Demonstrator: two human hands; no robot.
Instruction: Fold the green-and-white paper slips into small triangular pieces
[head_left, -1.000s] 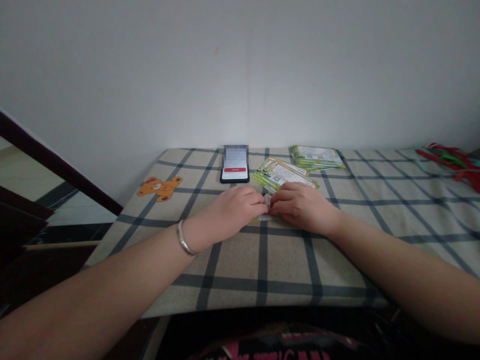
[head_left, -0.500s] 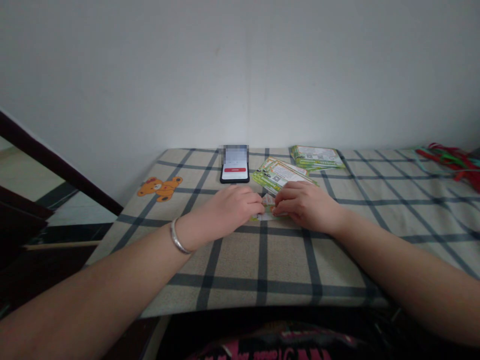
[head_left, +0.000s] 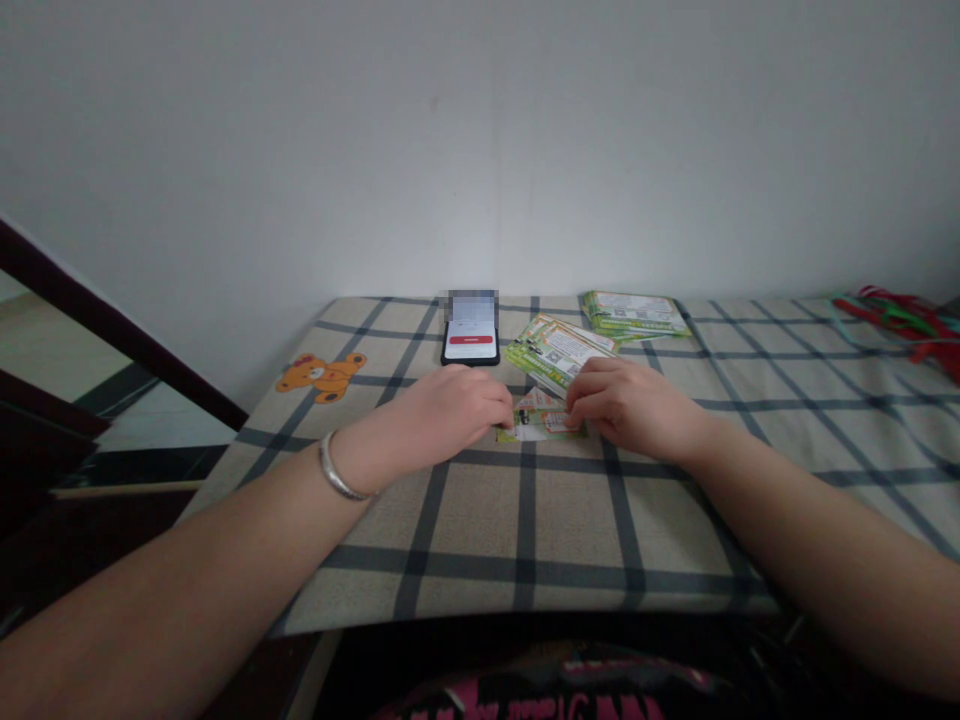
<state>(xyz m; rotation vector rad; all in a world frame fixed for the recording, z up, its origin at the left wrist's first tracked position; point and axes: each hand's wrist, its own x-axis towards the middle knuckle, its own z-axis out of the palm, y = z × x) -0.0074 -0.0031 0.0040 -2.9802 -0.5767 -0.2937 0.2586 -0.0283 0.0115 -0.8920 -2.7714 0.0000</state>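
here, a folded paper leaflet lying on the checked cloth surface is pressed by the curled fingers of the right hand; the left hand is held alongside, contact unclear. the light, soft sheet is best taken by its edges.

The small printed leaflet lies partly hidden beneath the fingers, between the left hand and right hand. The top of the phone is pixelated, the print on the stacked leaflets is too small to read, and the red-and-green cords run off the right edge.
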